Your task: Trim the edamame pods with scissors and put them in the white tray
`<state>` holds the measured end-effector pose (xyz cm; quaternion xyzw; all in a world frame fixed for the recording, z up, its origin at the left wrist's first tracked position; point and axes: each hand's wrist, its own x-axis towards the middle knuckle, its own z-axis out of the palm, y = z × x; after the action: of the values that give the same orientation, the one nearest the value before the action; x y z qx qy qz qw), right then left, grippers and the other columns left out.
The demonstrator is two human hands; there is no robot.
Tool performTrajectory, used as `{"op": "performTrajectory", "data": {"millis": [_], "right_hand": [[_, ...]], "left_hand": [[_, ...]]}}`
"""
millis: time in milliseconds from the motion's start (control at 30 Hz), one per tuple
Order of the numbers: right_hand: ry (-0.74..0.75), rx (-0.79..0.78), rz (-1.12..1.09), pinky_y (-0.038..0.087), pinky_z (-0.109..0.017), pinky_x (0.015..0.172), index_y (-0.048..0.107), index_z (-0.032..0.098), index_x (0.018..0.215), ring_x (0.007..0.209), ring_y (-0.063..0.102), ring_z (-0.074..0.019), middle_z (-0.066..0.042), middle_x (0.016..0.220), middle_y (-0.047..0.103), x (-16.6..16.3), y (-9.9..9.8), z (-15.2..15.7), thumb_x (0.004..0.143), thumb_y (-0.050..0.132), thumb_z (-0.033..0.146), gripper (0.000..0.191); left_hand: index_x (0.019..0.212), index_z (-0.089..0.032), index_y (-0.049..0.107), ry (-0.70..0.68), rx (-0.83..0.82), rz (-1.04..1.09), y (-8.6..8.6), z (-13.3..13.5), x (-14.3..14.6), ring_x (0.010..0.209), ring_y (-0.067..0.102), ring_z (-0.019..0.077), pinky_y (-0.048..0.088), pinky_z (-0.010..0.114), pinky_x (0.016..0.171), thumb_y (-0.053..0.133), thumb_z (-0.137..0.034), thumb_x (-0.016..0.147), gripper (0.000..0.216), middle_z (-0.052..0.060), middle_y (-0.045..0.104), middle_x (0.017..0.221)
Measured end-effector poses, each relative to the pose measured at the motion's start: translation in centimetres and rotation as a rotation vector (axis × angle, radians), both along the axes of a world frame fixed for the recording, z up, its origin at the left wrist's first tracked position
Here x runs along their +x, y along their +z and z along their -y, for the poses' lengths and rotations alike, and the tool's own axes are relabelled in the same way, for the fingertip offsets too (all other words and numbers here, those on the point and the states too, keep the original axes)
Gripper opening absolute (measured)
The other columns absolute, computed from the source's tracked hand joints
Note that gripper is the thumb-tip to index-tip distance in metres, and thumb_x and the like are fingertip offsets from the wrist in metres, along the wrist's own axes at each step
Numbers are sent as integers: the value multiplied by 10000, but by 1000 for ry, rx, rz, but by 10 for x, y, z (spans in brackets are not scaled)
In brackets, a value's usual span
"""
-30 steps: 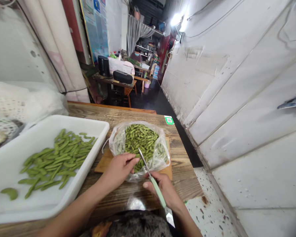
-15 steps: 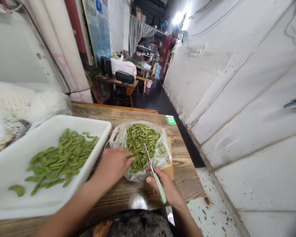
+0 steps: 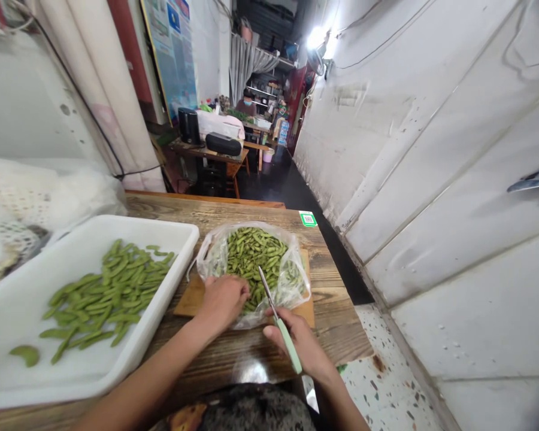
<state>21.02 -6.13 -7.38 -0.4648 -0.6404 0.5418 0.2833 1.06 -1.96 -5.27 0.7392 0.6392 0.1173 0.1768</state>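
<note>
My left hand (image 3: 226, 297) reaches over the near left rim of a clear plastic bag (image 3: 212, 258), its fingers curled against the green soybean pods (image 3: 263, 246) inside. What those fingers hold, if anything, is hidden. In my right hand (image 3: 300, 336) is a pair of scissors (image 3: 289, 348) with mint-green handles, the blades looking closed and pointing forward over the bag's pods. To the left, a white plastic tray (image 3: 186, 239) carries a loose pile of pods, with one curved pod (image 3: 26, 355) lying apart.
Under the bag is a brown board (image 3: 189, 299) on the wooden table (image 3: 336, 293). A green code sticker (image 3: 308, 219) marks the far right corner. White plastic bags (image 3: 49, 185) crowd the left, and a wall (image 3: 431, 209) runs along the right. A masked person (image 3: 247, 105) sits farther back.
My left hand has moved right from the bag's edge onto the pods, and its fingers have curled in. The scissors stay in my right hand, almost in place. The view has shifted slightly.
</note>
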Motion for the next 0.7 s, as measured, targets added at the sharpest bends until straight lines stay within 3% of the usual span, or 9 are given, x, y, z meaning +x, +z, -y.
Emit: {"op": "performTrajectory", "data": {"millis": [133,233,333,433,600,700], "right_hand": [[7,3,8,410,-233,546,622,183,1090,592,481,-138,14,648,505,0,0,0,757,663,541,491],[3,15,26,405,-233,542,622,185,1096,587,474,-137,14,644,500,2,-1,0,767,652,542,487],[-9,19,45,403,-232,546,623,180,1093,586,470,-134,14,642,498,3,-2,0,774,645,541,482],[-10,17,50,405,-232,553,621,176,1096,587,467,-132,16,640,497,3,-2,0,778,641,542,485],[10,38,85,420,-240,584,617,171,1119,617,492,-143,6,665,523,3,2,-1,787,629,548,503],[30,43,89,431,-243,604,606,174,1150,646,512,-153,-6,698,542,3,3,0,797,615,555,519]], "left_hand": [[881,-175,682,-3,53,-41,-4,1,5,965,605,293,344,412,834,551,-206,770,174,134,699,943],[836,-169,693,-11,49,-60,-7,1,9,979,594,313,349,426,836,555,-180,751,163,152,685,927],[867,-209,683,13,68,113,-11,0,10,997,594,281,355,408,852,535,-190,755,187,102,692,963],[868,-216,667,43,62,356,-12,0,9,857,634,228,397,361,823,522,-257,774,178,51,712,859],[790,-202,687,168,9,727,-3,5,6,744,656,222,472,313,710,581,-358,714,203,40,729,768],[741,-208,699,220,17,799,3,9,3,717,657,225,480,313,685,615,-393,680,212,31,733,734]]}}
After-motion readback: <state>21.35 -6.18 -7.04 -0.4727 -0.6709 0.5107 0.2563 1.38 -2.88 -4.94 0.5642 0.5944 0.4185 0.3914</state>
